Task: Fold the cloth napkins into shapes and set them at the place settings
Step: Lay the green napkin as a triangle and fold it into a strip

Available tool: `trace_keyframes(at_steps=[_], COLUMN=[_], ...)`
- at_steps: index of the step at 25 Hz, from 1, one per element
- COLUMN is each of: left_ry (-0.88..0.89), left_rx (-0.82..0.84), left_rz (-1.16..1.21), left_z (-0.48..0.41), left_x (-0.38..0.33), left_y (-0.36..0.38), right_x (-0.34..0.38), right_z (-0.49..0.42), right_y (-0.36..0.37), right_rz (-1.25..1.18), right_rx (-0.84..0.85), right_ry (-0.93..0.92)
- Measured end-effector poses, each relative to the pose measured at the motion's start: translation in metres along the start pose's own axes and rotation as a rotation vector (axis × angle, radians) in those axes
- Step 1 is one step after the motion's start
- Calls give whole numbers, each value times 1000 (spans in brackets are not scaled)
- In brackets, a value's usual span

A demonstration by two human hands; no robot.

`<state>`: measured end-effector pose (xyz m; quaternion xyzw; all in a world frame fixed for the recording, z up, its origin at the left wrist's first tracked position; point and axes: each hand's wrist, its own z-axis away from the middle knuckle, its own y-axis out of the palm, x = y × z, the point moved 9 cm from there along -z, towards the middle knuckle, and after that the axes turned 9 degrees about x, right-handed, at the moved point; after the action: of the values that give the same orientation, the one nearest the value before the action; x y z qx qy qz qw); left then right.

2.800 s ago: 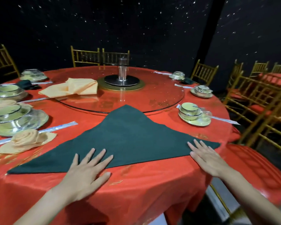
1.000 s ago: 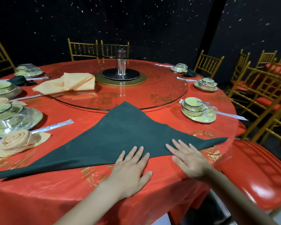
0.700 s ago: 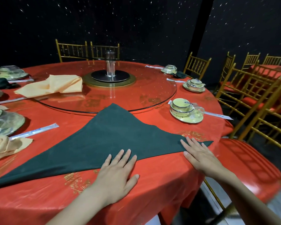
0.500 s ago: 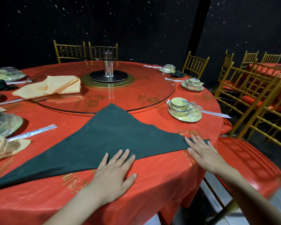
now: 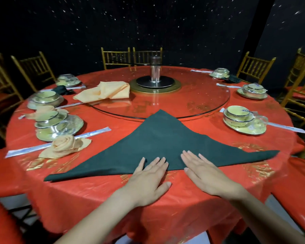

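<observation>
A dark green napkin (image 5: 158, 143), folded into a wide triangle, lies flat on the red tablecloth (image 5: 95, 199) with its long edge toward me and its tip at the glass turntable. My left hand (image 5: 148, 180) lies flat with straight fingers on the middle of that long edge. My right hand (image 5: 204, 171) presses flat beside it, fingertips on the green cloth. A peach napkin folded into a rose (image 5: 63, 145) sits at the left place setting. A loose peach napkin (image 5: 104, 92) lies on the turntable.
Place settings with stacked wrapped bowls stand at the left (image 5: 56, 124) and right (image 5: 241, 118), with wrapped chopsticks (image 5: 93, 133) beside them. The glass turntable (image 5: 201, 95) fills the table's centre with a metal post (image 5: 155, 71). Gold chairs (image 5: 298, 101) ring the table.
My right hand slid left along the napkin's long edge from the right corner to the middle, beside my left hand. The view swung back to the left.
</observation>
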<state>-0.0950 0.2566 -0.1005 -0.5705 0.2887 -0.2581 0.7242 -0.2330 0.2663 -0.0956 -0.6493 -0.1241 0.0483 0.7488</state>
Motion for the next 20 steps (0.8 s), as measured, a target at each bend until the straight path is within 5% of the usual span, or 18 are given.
trace_keyframes(at_steps=[6,20], left_ry=[-129,-74], left_rx=[5,7], left_rz=[-14,35], left_z=[67,125], left_x=[93,177], left_y=[1,5], right_x=[1,14], right_z=[-3,-15], right_y=[-1,3], right_rz=[-3,42], right_rx=[35,54], right_ry=[31,-75])
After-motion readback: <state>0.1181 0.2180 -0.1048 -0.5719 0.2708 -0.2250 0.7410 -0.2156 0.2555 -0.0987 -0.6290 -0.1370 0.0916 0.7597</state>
